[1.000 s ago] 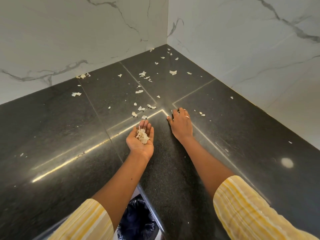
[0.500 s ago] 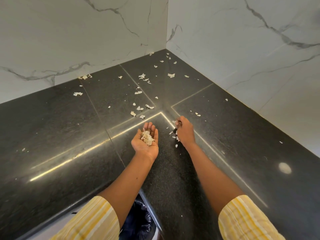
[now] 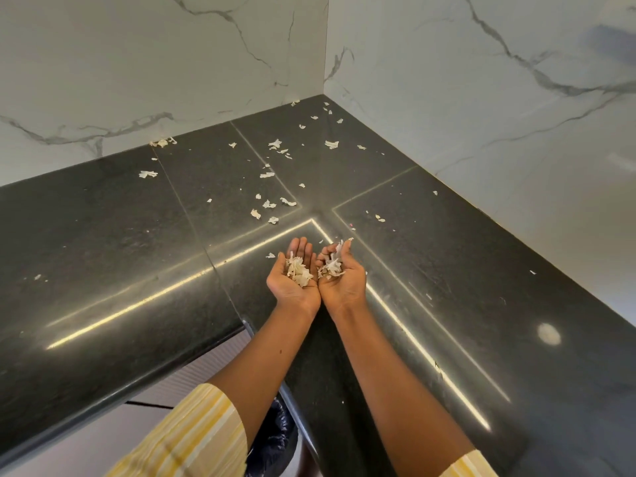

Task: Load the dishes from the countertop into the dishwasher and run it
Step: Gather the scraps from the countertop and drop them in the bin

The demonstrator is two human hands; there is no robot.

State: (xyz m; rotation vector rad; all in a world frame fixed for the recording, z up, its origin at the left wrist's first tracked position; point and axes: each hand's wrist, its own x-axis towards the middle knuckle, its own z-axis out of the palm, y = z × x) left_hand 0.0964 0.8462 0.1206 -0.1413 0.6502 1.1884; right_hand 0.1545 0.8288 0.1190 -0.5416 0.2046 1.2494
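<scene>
No dish or dishwasher is in view. My left hand [image 3: 288, 288] lies palm up over the black countertop [image 3: 103, 253], its fingers fairly straight, with a small heap of white scraps [image 3: 298, 271] in the palm. Right beside it, touching at the heel, my right hand [image 3: 345, 288] is also palm up. Its fingers curl round a second clump of white scraps [image 3: 332, 264]. Several more loose scraps [image 3: 275, 144] lie scattered over the counter toward the corner.
White marble walls [image 3: 447, 98] close the counter's far corner on two sides. Below the counter's front edge, between my arms, stands a bin lined with a dark bag [image 3: 275, 438]. A pale round spot [image 3: 549, 333] marks the counter at the right.
My right hand swept scraps across the counter, gathered them and turned palm up beside my left hand. The left hand stayed cupped with its heap. The view has drawn back a little.
</scene>
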